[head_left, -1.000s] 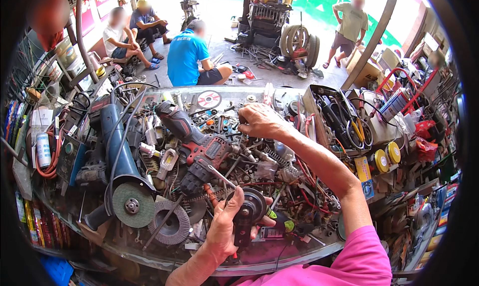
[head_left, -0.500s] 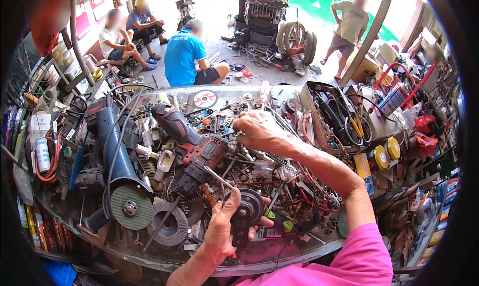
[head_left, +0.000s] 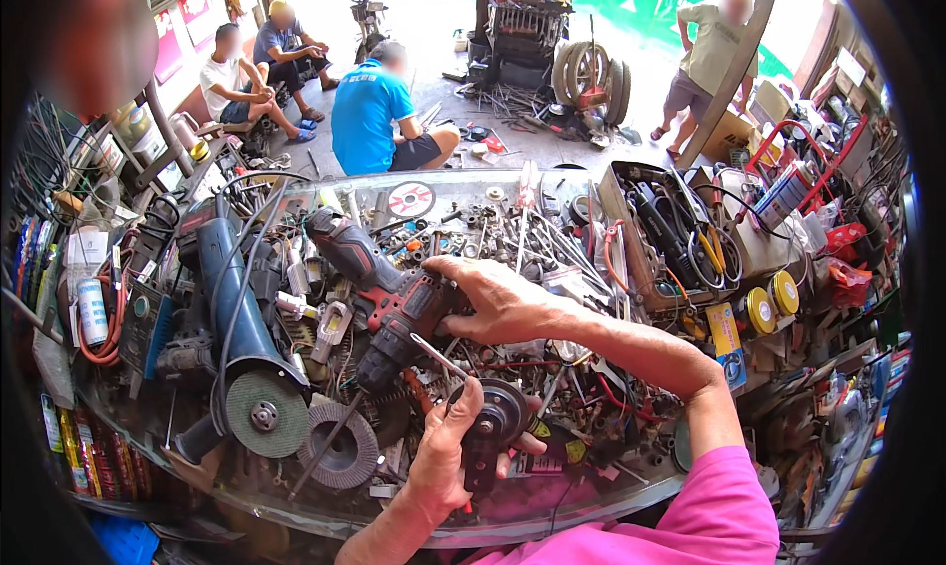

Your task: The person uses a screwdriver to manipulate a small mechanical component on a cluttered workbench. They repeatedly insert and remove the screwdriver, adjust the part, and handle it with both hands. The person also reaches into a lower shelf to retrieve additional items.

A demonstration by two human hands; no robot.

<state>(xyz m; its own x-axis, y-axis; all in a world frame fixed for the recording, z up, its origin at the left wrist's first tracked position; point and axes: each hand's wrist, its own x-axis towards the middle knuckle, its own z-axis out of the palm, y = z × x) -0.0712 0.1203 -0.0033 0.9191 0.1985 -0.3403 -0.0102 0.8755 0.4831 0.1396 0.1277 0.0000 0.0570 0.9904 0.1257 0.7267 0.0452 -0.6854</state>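
My left hand (head_left: pixel 443 452) grips a black round wheel-like part on a black bracket (head_left: pixel 492 413) at the bench's front; a thin silver tool (head_left: pixel 437 355) sticks up beside the thumb, perhaps held too. My right hand (head_left: pixel 493 304) is open, fingers spread at the back end of a red-and-black cordless drill (head_left: pixel 394 304), appearing to touch it. A blue angle grinder (head_left: pixel 236 309) with a green disc and a flap disc (head_left: pixel 337 447) lie to the left. Small bolts, nuts and springs crowd round both hands.
An open metal box of tools (head_left: pixel 660 230) and yellow round tins (head_left: pixel 760 309) are on the right. Beyond the glass-topped bench (head_left: pixel 611 496), three people (head_left: pixel 370 112) sit or squat and one person (head_left: pixel 705 72) stands by a post. Loose tyres (head_left: pixel 591 77) rest near a tool rack.
My right hand has moved down and left from among the small parts to the drill, its fingers spreading. My left hand still holds the black part. The standing person has shifted right.
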